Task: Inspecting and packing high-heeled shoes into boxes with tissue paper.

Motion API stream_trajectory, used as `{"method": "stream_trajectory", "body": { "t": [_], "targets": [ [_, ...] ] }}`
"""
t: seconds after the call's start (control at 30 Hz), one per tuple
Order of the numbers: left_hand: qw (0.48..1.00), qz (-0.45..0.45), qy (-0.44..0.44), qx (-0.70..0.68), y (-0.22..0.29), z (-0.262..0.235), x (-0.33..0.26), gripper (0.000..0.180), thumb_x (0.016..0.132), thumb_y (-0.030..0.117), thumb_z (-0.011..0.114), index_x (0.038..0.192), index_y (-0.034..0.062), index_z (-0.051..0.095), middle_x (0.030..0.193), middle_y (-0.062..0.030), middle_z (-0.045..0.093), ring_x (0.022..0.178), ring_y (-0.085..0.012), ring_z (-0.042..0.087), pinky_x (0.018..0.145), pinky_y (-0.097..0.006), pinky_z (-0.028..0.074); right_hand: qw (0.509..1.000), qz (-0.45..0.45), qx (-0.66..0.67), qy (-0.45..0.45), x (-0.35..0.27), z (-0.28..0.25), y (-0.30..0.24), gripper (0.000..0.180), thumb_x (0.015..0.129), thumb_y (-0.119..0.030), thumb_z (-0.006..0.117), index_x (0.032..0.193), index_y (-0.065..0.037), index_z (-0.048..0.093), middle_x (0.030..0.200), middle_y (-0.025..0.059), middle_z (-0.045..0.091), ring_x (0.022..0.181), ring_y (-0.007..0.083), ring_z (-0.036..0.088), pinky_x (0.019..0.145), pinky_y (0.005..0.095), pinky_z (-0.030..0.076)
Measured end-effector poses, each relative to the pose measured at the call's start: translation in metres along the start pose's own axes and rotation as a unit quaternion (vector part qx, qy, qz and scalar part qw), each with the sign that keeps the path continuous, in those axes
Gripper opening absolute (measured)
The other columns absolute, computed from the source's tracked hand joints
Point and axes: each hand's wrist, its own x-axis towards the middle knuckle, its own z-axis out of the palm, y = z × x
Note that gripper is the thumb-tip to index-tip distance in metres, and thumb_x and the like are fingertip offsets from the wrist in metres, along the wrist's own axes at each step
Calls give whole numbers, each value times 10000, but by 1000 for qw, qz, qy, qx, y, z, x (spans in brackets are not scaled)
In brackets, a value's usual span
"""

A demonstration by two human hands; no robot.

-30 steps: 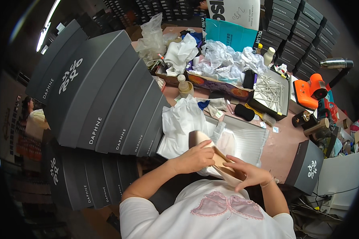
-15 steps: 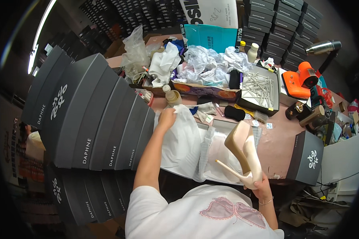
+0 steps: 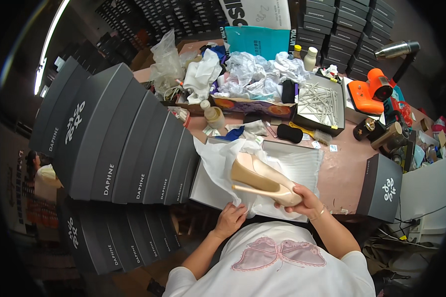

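Observation:
My right hand (image 3: 305, 203) grips a beige high-heeled shoe (image 3: 260, 179) by its back end, holding it on its side above an open white shoe box (image 3: 302, 166). White tissue paper (image 3: 218, 163) lines the box and spills over its near and left edges. My left hand (image 3: 230, 221) rests at the near edge of that paper, fingers curled on it. The box lies on a pinkish worktable (image 3: 339, 175) in front of me.
A tall row of dark grey shoe boxes (image 3: 114, 143) stands at my left. Behind the box lie crumpled paper (image 3: 257, 72), small bottles (image 3: 214, 115), a tray of white sticks (image 3: 319, 101), an orange tool (image 3: 369, 89) and a dark grey lid (image 3: 384, 188) at right.
My left hand has drawn back from the far left of the paper to its near edge. My right hand has swung the shoe from upright at the right to lying across the box.

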Motion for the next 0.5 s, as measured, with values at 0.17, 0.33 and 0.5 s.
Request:
{"method": "stream_trajectory", "body": {
  "t": [0.17, 0.33, 0.5],
  "targets": [
    [930, -239, 275, 45, 1, -17, -25, 528, 699, 71, 765, 1172, -3, 543, 1264, -220, 476, 1155, -395, 462, 965, -455, 401, 997, 64, 36, 17, 36, -16, 20, 615, 884, -340, 573, 1350, 11, 379, 1171, 204, 554, 938, 340, 634, 561, 279, 557],
    [919, -274, 283, 15, -11, 14, 16, 734, 765, 170, 705, 1379, -16, 347, 1387, -264, 337, 1287, -445, 342, 1058, -492, 305, 993, 99, 60, 9, 40, -12, 36, 642, 879, -358, 570, 1370, 1, 365, 1204, 209, 541, 953, 366, 631, 578, 291, 561],
    [890, -249, 379, 51, -60, 0, 0, 321, 836, 22, 605, 1156, -10, 604, 1083, -154, 555, 970, -286, 558, 851, -368, 457, 992, 90, 84, 17, 28, -13, 40, 645, 855, -361, 581, 1368, -21, 387, 1207, 221, 530, 926, 367, 611, 581, 296, 562]
  ]
}}
